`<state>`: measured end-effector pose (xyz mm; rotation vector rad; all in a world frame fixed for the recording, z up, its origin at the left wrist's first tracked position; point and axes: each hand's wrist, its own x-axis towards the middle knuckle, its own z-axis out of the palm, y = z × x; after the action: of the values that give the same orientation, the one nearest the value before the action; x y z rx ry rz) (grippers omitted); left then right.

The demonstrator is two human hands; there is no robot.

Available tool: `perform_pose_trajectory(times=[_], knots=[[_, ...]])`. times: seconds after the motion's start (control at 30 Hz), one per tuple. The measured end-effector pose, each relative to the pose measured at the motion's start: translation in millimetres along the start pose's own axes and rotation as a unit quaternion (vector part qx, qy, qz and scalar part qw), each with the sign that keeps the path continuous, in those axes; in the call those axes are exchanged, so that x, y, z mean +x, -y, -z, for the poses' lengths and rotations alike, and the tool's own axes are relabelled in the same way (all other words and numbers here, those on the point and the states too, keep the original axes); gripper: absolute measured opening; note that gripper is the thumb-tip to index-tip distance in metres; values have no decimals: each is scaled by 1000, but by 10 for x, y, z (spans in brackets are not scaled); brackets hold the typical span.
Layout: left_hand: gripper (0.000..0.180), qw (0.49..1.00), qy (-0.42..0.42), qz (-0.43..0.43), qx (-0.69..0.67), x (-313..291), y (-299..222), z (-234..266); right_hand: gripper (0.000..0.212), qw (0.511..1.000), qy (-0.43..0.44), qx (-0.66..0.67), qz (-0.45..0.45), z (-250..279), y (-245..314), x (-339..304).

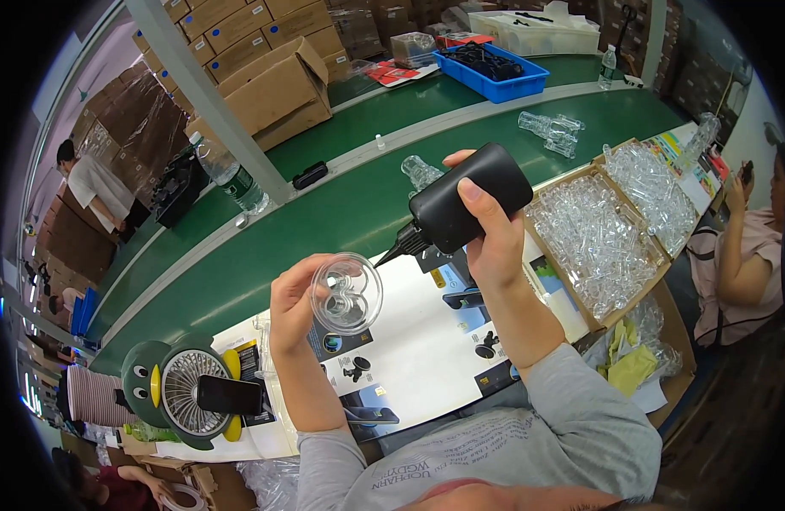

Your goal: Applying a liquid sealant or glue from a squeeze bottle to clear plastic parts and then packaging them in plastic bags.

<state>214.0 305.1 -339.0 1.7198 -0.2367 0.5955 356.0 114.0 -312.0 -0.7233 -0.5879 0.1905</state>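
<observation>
My left hand (290, 305) is closed on the edge of a transparent round plastic piece (352, 322), dish-like with rounded forms inside. In my right hand (500, 247) is a black squeeze bottle (471, 198), gripped round its body and tilted nozzle-down to the left. The tapered nozzle's tip is at or very near the right rim of the round piece; whether they touch I cannot tell. Below both hands lie printed sheets (418, 362) showing pictures of black holders. Just behind the bottle, a group of transparent plastic parts (421, 172) rests on the green bench (341, 209).
On the right, cardboard trays hold many transparent parts (593, 247). A penguin-shaped fan (184, 396) with a dark phone (229, 395) stands at left. Farther back are a water bottle (231, 179), a metal post (209, 94) and a blue bin (495, 83). A person (737, 230) sits at right.
</observation>
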Motion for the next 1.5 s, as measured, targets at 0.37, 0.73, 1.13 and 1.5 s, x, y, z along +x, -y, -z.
perform_pose_trajectory(times=[0.37,0.73,1.13,1.5], knots=[[42,998,42,18,-38,3,24,5,31,1000,11,-1,-3,-1,21,-8],[46,997,37,48,-50,-3,31,-34,32,1000,19,4,-11,-13,6,-14],[44,993,79,69,-50,11,15,-26,30,999,36,-16,-3,-7,6,-23],[34,972,208,94,-60,40,30,72,30,998,61,-7,-10,-13,-9,-36]])
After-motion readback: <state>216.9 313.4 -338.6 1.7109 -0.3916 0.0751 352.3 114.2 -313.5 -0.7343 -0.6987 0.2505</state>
